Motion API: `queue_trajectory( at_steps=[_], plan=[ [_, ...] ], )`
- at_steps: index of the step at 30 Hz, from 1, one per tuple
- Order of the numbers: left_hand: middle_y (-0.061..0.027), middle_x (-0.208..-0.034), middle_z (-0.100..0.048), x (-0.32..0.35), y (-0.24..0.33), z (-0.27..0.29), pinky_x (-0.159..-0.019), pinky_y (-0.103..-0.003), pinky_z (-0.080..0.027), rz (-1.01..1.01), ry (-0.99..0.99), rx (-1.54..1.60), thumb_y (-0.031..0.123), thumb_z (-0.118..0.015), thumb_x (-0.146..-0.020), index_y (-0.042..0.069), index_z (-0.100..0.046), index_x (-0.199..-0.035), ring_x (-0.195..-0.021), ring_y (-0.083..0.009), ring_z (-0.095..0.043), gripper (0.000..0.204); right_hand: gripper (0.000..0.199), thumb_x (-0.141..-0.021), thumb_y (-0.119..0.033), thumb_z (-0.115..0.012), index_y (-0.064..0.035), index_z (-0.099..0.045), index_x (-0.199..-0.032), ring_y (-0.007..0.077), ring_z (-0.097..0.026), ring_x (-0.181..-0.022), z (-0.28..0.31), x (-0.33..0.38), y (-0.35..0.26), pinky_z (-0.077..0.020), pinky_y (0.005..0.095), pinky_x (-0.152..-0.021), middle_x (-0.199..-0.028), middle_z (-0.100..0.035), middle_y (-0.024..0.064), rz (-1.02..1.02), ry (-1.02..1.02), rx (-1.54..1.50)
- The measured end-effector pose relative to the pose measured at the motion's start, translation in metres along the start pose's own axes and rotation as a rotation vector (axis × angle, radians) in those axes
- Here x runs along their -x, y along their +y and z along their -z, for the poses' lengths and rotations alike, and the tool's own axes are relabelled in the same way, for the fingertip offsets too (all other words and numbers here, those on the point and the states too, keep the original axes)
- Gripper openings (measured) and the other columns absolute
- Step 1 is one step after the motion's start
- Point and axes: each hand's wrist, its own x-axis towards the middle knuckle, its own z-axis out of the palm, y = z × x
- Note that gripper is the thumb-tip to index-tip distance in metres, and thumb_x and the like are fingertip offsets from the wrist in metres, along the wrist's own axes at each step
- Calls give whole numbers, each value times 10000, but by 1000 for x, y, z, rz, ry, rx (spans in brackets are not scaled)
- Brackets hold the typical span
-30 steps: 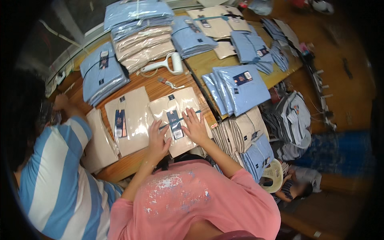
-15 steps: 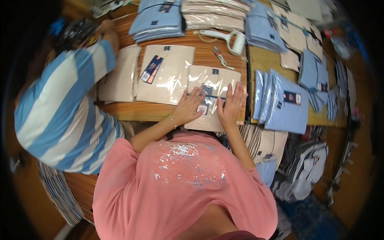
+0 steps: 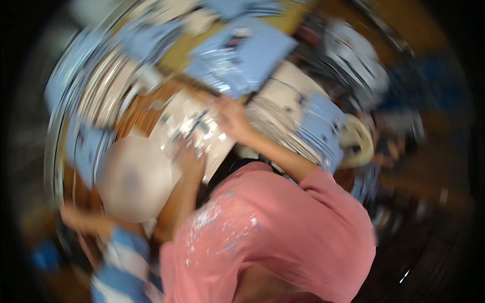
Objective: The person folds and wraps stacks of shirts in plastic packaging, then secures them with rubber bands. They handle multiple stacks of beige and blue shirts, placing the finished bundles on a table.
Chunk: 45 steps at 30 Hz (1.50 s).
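A beige folded garment in a clear plastic bag (image 3: pixel 212 144) lies on the wooden table, with glare on its film and a dark band across it. My left hand (image 3: pixel 189 159) rests on its near-left part; the fingers are blurred but look stretched out over the film. At the package's right edge is my right hand (image 3: pixel 232 120), its fingers smeared by motion, so I cannot tell whether they grip the edge.
Bagged light-blue garments (image 3: pixel 262 48) lie beyond my right hand. Folded beige garments (image 3: pixel 285 88) and blue ones (image 3: pixel 321 126) are stacked to the right. A white handled tool (image 3: pixel 146 81) sits beyond the package. A co-worker's arm (image 3: pixel 88 221) reaches in at the left.
My view has swung round to the right and is blurred, so the table appears turned. My right hand has shifted from flat on the package to its right edge.
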Motion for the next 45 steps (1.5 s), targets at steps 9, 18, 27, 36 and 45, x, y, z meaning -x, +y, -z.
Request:
queue_trajectory(
  at_steps=[9, 18, 27, 36, 45],
  plan=[
    [-164, -1486, -175, -14, 36, 16, -1061, -590, -65, -57, 133, -11, 408, -461, -884, 101, -244, -1426, -1383, -330, -116, 660, 404, -796, -267, -585, -120, -538, -1169, 293, -417, -1144, 25, 121, -14, -346, 478, -912, -1157, -493, 118, -270, -254, 104],
    [-128, -1484, -212, -42, 59, -13, -1047, -598, -105, -140, -50, -408, 396, -472, -883, 182, -322, -1408, -1370, -314, -171, 586, 426, -800, -340, -589, -123, -555, -1166, 331, -503, -1098, 70, 142, 8, -391, 513, -873, -1145, -560, 130, -254, -810, 138],
    [-128, -1489, -200, -42, 50, -19, -1050, -602, -78, -159, -52, -392, 406, -465, -886, 187, -308, -1417, -1371, -311, -168, 595, 402, -773, -331, -599, -95, -588, -1100, 348, -560, -1022, 135, 190, 57, -421, 529, -818, -1061, -607, 154, -446, -772, 82],
    [-120, -1473, -232, -41, 57, -19, -1043, -609, -115, -166, -36, -387, 347, -510, -857, 179, -351, -1396, -1363, -308, -195, 586, 406, -787, -345, -595, -104, -587, -1113, 340, -566, -1034, 140, 196, 78, -421, 528, -813, -1062, -619, 140, -483, -866, 113],
    [-132, -1463, -254, -41, 64, -18, -1047, -602, -108, -140, -26, -355, 350, -525, -845, 176, -368, -1388, -1359, -317, -201, 591, 421, -795, -350, -589, -101, -576, -1134, 339, -563, -1039, 120, 176, 73, -413, 514, -837, -1060, -618, 144, -353, -823, 140]
  ],
)
